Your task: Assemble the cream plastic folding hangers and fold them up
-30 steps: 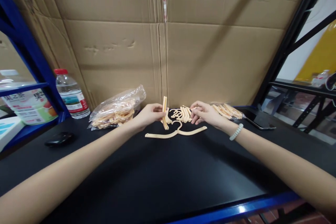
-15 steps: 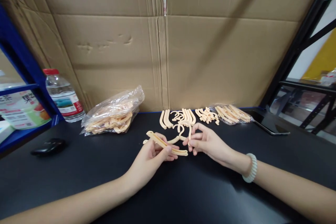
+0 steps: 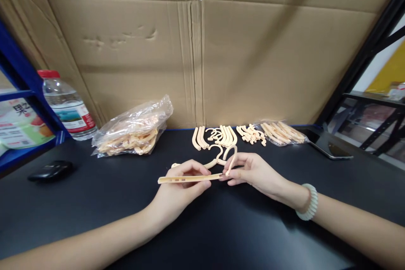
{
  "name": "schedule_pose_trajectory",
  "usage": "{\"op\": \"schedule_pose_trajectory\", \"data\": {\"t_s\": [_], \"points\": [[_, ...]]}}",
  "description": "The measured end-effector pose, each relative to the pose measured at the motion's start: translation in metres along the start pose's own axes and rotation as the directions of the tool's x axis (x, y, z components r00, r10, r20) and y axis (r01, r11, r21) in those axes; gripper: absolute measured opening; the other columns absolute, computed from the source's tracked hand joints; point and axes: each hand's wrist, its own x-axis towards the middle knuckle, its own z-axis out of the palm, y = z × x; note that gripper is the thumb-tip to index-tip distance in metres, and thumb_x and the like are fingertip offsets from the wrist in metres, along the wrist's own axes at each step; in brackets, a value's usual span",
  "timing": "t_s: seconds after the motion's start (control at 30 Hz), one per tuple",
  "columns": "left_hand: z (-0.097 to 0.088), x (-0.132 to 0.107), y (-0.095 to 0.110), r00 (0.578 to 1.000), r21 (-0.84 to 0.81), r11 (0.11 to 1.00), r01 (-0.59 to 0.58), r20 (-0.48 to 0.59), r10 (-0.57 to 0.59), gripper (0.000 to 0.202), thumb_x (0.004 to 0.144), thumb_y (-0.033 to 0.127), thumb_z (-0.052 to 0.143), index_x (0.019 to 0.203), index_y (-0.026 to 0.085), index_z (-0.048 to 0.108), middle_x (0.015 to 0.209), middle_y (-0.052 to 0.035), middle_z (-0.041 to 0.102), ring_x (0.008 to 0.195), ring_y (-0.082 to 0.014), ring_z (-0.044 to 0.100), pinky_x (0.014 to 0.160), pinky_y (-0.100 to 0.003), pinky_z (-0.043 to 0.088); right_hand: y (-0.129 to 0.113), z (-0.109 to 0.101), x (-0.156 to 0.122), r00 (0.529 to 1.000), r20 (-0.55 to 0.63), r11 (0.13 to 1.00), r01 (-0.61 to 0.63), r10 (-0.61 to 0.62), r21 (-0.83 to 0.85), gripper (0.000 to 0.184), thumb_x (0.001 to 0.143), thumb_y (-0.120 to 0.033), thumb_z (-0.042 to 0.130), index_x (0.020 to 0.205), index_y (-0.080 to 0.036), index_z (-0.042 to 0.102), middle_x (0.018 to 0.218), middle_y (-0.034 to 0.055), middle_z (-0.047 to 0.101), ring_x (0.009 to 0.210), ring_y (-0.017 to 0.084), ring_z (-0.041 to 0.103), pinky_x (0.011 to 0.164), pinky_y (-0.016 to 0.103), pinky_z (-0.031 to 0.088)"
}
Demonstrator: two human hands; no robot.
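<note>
Between the fingers and thumb of my left hand (image 3: 182,183) is a cream plastic hanger arm (image 3: 190,179), held level with its slotted edge towards me. My right hand (image 3: 249,171) pinches a cream hanger hook (image 3: 232,162), its curve pointing up. The arm's right end comes up close to the hook's foot; whether they touch I cannot tell. Just behind my hands, a hanger with a hook (image 3: 215,152) lies on the table, partly hidden by my fingers.
Loose hanger arms (image 3: 199,138) and small hooks (image 3: 251,133) lie at the back. Bagged parts (image 3: 133,130) sit left, another bag (image 3: 281,133) right beside a phone-like dark device (image 3: 330,145). A mouse (image 3: 50,170) and water bottle (image 3: 69,109) stand left; cardboard (image 3: 142,59) walls the rear.
My left hand has turned the hanger arm from slanting to level, edge towards me. Its end is now nearer the hook, which my right hand has tilted. The view has shifted slightly.
</note>
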Motion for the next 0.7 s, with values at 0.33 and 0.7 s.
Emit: {"op": "schedule_pose_trajectory", "data": {"t_s": [0.33, 0.7], "points": [[0.000, 0.000, 0.007, 0.998, 0.065, 0.997, -0.045, 0.036, 0.042, 0.012, 0.070, 0.032, 0.071, 0.073, 0.023, 0.065, 0.071, 0.0001, 0.071, 0.064, -0.0182, 0.064, 0.061, -0.029, 0.049, -0.004, 0.005, -0.003, 0.994, 0.111, 0.996, 0.003, 0.007, -0.084, 0.016, 0.079, -0.027, 0.072, 0.089, -0.015, 0.070, 0.096, 0.0080, 0.073, 0.087, 0.016, 0.070, 0.070, 0.024, 0.058], [0.002, -0.003, 0.009, 0.995, 0.074, 0.995, -0.073, 0.076, 0.068, 0.010, 0.073, 0.027, 0.070, 0.072, 0.017, 0.067, 0.075, -0.0027, 0.072, 0.069, -0.0165, 0.064, 0.065, -0.026, 0.049, -0.007, 0.011, -0.007, 0.987, 0.159, 0.996, -0.022, 0.036, -0.089, 0.024, 0.080, -0.034, 0.072, 0.084, -0.014, 0.060, 0.101, 0.0119, 0.073, 0.086, 0.021, 0.073, 0.068, 0.029, 0.058]]}}
